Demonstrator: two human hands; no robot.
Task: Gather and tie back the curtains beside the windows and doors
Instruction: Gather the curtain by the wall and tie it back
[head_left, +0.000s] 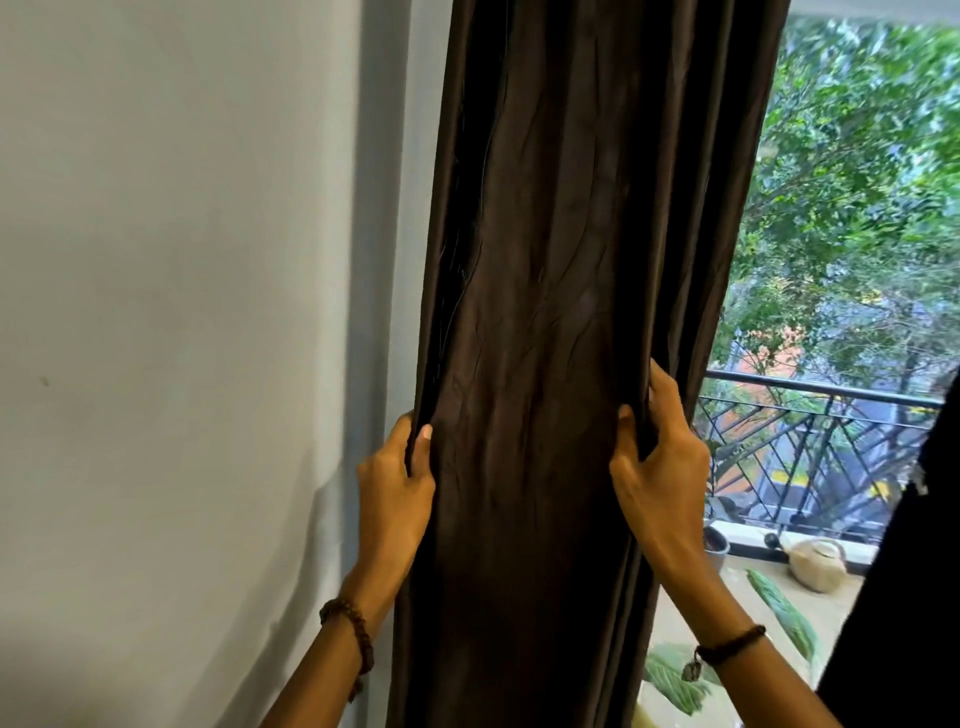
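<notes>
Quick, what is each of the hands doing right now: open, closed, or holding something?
Left hand: closed, gripping the left edge of the brown curtain.
Right hand: closed, gripping the curtain's right edge folds.

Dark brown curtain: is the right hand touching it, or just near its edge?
Touching. The head view shows the right hand pinching the dark brown curtain at its right edge, thumb in front, fingers behind.
</notes>
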